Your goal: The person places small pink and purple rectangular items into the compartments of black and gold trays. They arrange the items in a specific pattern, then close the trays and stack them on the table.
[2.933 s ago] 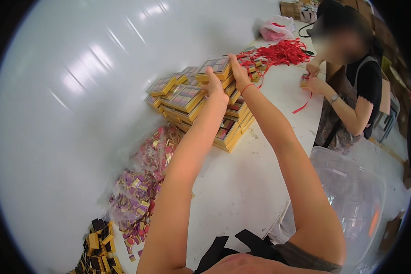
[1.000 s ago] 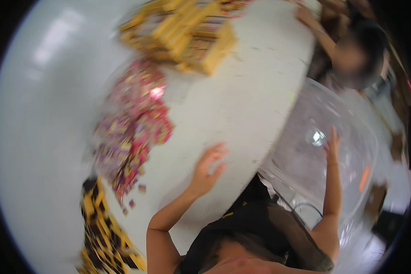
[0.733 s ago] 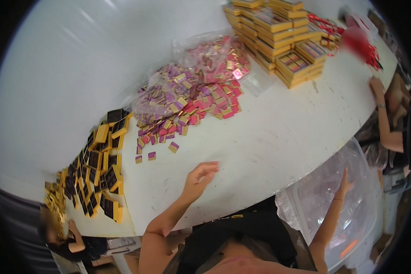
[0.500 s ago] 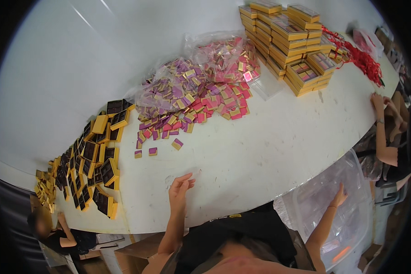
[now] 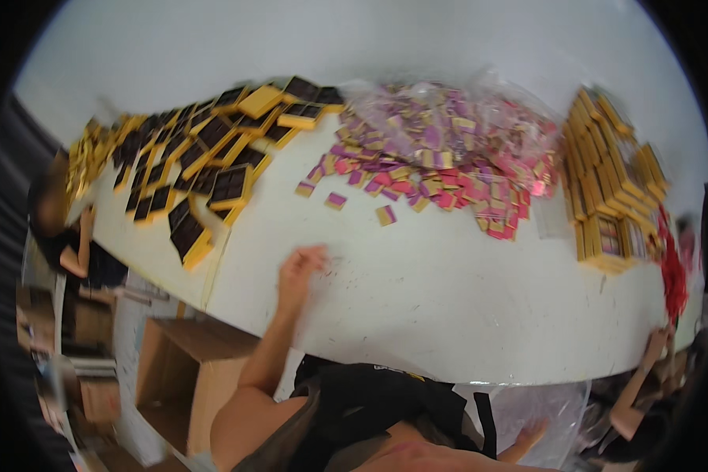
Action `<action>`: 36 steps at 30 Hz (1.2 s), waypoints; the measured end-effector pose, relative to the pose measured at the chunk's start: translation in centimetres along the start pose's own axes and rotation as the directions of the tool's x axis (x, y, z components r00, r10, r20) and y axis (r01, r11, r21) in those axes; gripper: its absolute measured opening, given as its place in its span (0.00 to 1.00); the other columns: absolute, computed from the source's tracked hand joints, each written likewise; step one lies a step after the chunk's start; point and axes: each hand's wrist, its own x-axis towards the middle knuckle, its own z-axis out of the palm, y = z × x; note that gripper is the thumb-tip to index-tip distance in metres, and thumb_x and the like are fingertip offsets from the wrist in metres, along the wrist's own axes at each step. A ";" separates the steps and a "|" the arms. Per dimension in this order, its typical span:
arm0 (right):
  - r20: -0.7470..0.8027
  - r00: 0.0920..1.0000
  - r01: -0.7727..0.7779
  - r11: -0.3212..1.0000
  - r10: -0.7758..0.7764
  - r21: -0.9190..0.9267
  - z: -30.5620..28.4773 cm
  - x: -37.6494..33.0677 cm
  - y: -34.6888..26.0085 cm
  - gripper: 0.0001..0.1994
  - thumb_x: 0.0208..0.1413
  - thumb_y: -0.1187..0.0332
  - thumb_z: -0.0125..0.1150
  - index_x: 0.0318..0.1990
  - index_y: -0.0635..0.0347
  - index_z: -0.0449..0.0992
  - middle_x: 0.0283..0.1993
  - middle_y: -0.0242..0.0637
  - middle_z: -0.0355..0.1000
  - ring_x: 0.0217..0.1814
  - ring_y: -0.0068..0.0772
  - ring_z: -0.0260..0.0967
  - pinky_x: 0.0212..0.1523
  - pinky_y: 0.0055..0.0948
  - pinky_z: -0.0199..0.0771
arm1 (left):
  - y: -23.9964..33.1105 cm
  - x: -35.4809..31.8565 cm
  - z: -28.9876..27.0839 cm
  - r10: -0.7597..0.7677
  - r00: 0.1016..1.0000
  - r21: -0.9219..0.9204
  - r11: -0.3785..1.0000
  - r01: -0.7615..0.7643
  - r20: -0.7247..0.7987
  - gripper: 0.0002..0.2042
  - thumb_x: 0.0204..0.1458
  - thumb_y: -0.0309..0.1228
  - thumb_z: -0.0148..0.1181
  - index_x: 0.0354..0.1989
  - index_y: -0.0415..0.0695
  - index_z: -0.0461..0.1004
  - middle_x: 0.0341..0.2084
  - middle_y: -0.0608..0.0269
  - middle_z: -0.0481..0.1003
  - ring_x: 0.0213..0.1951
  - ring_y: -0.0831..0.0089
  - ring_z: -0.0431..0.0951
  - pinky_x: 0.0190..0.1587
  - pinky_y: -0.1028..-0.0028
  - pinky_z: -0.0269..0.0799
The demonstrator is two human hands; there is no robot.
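My left hand [image 5: 300, 266] hovers over the near middle of the white table [image 5: 417, 291]. It is slightly blurred, its fingers loosely bent and apart, with nothing visible in them. Beyond it lie small purple-and-gold wrapped pieces, the closest a single piece [image 5: 386, 215]. Low on the right, past the table edge, my right hand [image 5: 533, 431] is over a clear plastic bin [image 5: 562, 405]. Its fingers look stretched out, though blurred, and I see nothing held. Left of the wrapped pieces are yellow boxes with dark divided trays [image 5: 230, 186].
Clear bags [image 5: 519, 130] cover pink and purple pieces. Stacked filled yellow boxes [image 5: 606, 169] and red ribbons [image 5: 672, 271] stand to the right. An open cardboard box [image 5: 200, 354] sits below the table. Other people work at the left [image 5: 75, 244] and right [image 5: 633, 409] ends.
The view has swung left, so table items appear farther right and the cardboard box shows more. My right hand now appears lower in the picture; my left hand stays above the table.
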 end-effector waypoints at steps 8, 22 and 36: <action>0.009 0.999 -0.031 0.998 0.032 -0.046 -2.9 -2.6 -0.3 0.33 0.60 0.50 0.53 0.70 0.51 0.55 0.75 0.37 0.50 0.77 0.40 0.43 0.71 0.44 0.44 | -0.1 10.4 -16.8 0.592 0.788 0.929 0.363 -0.071 -0.171 0.39 0.46 0.43 0.71 0.65 0.41 0.59 0.64 0.46 0.61 0.63 0.47 0.61 0.64 0.57 0.58; -0.013 0.978 0.206 0.971 -0.209 -0.117 -1.5 -21.5 -5.7 0.30 0.61 0.56 0.56 0.70 0.38 0.57 0.69 0.36 0.56 0.58 0.42 0.64 0.53 0.34 0.65 | -0.3 15.0 -16.8 -0.035 0.996 0.932 0.351 0.085 -0.078 0.48 0.44 0.62 0.64 0.71 0.56 0.52 0.67 0.45 0.53 0.66 0.45 0.58 0.62 0.50 0.60; 0.703 0.699 0.275 0.957 -0.130 -0.097 42.7 -27.6 -16.9 0.29 0.60 0.62 0.57 0.69 0.50 0.59 0.55 0.37 0.72 0.44 0.31 0.75 0.36 0.23 0.68 | 1.5 -0.4 2.0 0.188 0.852 0.675 0.538 -0.505 0.488 0.53 0.30 0.50 0.77 0.68 0.46 0.58 0.63 0.45 0.58 0.62 0.48 0.60 0.62 0.52 0.53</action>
